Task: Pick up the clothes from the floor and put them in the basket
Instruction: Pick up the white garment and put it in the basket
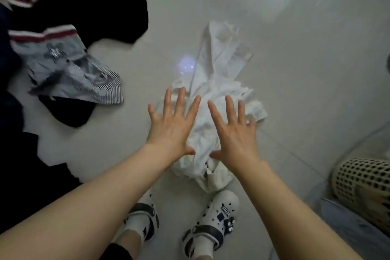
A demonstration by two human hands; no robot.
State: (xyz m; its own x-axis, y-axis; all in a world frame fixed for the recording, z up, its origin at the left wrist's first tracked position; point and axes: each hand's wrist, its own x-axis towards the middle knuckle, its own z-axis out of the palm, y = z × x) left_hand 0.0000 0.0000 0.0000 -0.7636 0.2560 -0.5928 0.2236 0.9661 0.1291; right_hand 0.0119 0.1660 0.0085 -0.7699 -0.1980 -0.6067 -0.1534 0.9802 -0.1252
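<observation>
The white garment (213, 112) lies crumpled on the pale tiled floor (295, 91), roughly in the middle of the visible floor and just ahead of the person's feet in white clogs (213, 219), with one long part trailing away from the person. Both hands are spread over its bunched middle: the left hand (172, 124) with fingers splayed wide and holding nothing, the right hand (233, 131) equally wide and empty, thumbs pointing toward each other above the cloth. Whether the palms already touch the fabric cannot be told; they look just above or at it.

Out toward the left edge of the floor lies a grey striped garment (69, 69) with a red-and-white band, partly over a black garment (101, 6) that spreads toward the far left corner; more dark cloth runs along the left side. The perforated basket (363, 186) sits at the right edge of the floor, near the person's right side, only partly in view.

The step in hand seems to be the reach for the white piece. The next move calls for closing both hands into the bunched middle, gathering enough fabric that the trailing part does not drag, then lifting and swinging right to the basket
</observation>
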